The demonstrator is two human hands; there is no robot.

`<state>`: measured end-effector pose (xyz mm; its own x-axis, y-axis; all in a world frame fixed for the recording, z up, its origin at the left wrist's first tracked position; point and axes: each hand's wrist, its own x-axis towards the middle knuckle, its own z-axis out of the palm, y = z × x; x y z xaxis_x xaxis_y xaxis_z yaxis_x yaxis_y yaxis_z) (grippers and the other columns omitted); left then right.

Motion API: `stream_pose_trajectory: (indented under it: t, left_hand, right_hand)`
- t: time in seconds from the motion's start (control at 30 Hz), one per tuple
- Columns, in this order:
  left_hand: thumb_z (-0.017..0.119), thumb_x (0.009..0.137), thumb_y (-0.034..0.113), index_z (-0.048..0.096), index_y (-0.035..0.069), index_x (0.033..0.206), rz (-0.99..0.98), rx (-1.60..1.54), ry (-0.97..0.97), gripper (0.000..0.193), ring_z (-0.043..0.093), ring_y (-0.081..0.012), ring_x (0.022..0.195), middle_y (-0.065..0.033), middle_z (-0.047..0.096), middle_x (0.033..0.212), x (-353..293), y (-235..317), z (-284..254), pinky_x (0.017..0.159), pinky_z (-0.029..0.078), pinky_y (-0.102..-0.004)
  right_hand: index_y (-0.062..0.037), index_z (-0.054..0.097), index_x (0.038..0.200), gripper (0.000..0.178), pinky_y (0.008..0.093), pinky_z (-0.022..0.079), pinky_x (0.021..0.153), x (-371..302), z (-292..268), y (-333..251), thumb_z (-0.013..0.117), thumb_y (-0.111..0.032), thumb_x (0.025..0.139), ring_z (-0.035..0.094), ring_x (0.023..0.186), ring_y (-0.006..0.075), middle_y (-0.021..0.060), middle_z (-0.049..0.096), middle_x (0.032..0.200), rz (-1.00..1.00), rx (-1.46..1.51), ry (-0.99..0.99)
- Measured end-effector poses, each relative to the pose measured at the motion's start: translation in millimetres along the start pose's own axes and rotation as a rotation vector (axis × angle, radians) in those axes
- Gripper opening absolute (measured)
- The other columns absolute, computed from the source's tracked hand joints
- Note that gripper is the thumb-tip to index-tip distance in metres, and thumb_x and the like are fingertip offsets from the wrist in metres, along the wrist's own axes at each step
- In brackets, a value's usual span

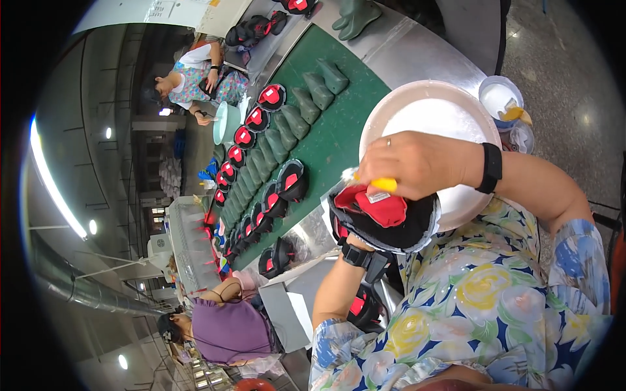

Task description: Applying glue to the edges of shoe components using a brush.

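Observation:
My right hand (pixel 412 163) is closed around a small brush with a yellow handle (pixel 385 184). Its whitish bristles are at the near rim of a black shoe upper (pixel 417 234) with a red lining and a pale edge. My left hand (pixel 357 242) supports that upper from beneath; the upper hides most of its fingers. Just beyond, and partly behind my right forearm, is a wide pale basin (pixel 373 124) holding white liquid.
Rows of green shoe lasts (pixel 280 133) and black-and-red uppers (pixel 290 181) stand on a green conveyor belt (pixel 355 88). A small bucket (pixel 486 91) of white liquid sits beside the basin. Two people (pixel 231 322) work along the line.

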<state>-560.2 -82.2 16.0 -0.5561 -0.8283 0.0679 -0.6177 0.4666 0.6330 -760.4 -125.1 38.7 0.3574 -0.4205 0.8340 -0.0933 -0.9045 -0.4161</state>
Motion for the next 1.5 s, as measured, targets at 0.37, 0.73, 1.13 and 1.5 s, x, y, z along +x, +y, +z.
stream_pose_trajectory:
  t: [0.37, 0.73, 1.13, 1.5]
  left_hand:
    - [0.052, 0.103, 0.03, 0.041, 0.004, 0.144, -0.274, -1.039, 0.04, 0.05, 0.055, -0.026, 0.126, -0.0128, 0.053, 0.141, -29.3, -91.5, -27.1, 0.107, 0.046, -0.0399]
    - [0.059, 0.099, 0.02, 0.049, 0.003, 0.135, -0.066, -0.671, 0.252, 0.042, 0.059, -0.0231, 0.116, -0.0109, 0.06, 0.128, -32.1, -114.9, -42.5, 0.101, 0.05, -0.0366]
    - [0.07, 0.088, 0.021, 0.045, -0.001, 0.141, 0.069, 0.129, 0.546, 0.062, 0.054, -0.0298, 0.122, -0.0171, 0.055, 0.132, -43.2, -178.2, -56.4, 0.104, 0.044, -0.0398]
    - [0.041, 0.099, -0.001, 0.046, 0.013, 0.126, -0.486, -0.943, 0.629, 0.03, 0.067, -0.0194, 0.078, -0.0085, 0.065, 0.101, -14.2, -304.9, -89.3, 0.065, 0.058, -0.0331]
  right_hand:
    - [0.0, 0.053, 0.092, 0.02, 0.0438, 0.047, 0.066, 5.9, -36.8, -7.8, 0.066, -0.014, 0.088, 0.062, 0.073, 0.0398, 0.0193, 0.061, 0.078, 0.627, 0.08, -0.355]
    - [-0.001, 0.056, 0.096, 0.019, 0.0416, 0.05, 0.071, 4.8, -27.9, -13.2, 0.068, -0.015, 0.088, 0.064, 0.084, 0.0363, 0.0165, 0.063, 0.086, 0.411, -0.039, -0.274]
    - [-0.0021, 0.063, 0.092, 0.014, 0.0319, 0.051, 0.07, -11.3, 7.4, -42.2, 0.07, -0.014, 0.09, 0.067, 0.076, 0.0243, 0.0135, 0.067, 0.086, 0.67, 0.15, -0.021]
    - [0.0001, 0.061, 0.097, 0.01, 0.0293, 0.049, 0.083, -33.1, -15.8, -38.3, 0.065, -0.008, 0.093, 0.062, 0.089, 0.0156, 0.0074, 0.062, 0.093, 0.964, 0.155, 0.096]
